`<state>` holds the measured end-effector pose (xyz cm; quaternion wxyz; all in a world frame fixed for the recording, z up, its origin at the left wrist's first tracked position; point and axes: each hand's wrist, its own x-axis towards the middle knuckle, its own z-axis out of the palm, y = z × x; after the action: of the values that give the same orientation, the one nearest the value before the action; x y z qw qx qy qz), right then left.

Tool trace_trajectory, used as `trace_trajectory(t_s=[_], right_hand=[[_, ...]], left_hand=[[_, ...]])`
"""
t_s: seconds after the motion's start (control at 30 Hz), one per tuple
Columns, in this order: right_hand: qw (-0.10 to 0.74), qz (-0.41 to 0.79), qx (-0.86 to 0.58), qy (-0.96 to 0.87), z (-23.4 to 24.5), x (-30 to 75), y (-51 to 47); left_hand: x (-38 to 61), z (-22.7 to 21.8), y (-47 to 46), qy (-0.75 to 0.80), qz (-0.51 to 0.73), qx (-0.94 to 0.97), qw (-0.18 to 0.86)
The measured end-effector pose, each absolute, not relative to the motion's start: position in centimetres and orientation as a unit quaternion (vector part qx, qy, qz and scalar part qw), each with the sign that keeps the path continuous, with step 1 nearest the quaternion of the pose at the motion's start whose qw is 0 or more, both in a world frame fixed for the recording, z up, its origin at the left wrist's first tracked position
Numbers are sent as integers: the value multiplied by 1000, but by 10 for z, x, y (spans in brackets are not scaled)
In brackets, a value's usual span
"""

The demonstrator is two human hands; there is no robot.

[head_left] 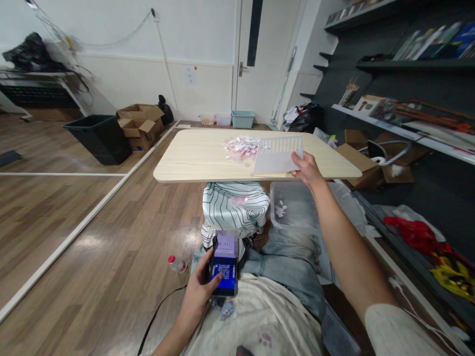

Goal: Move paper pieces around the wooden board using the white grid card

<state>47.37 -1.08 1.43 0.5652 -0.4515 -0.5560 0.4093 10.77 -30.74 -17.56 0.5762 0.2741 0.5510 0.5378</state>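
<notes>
My left hand (199, 284) is closed round a phone (229, 286) above my lap, with the thumb over its lit blue screen. Digits show on a pale area at the top, partly pixelated. Out over the near edge of the pale wooden table (193, 155), my right hand (308, 170) grips the right side of a thin white plastic panel (276, 162) with a row of slots along its upper part. The panel is tilted up and hides part of the tabletop. Beside its left edge lies a heap of small white and pinkish pieces (241, 146).
Under the table's front edge stand a patterned cloth-covered seat (235, 207) and a clear plastic bin (293, 205) with a few white scraps. A red-capped jar (177, 263) is on the floor at left. Beyond are a black bin (100, 141), cardboard boxes (139, 123) and right-hand shelves (408, 128).
</notes>
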Motion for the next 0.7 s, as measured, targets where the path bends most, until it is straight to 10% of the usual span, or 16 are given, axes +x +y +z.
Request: trace_trajectory(t_s=[0.7], right_hand=[[570,410,-453,-550,17,470,-12]], left_hand=[[109,-181,-312,556,538,290,563]])
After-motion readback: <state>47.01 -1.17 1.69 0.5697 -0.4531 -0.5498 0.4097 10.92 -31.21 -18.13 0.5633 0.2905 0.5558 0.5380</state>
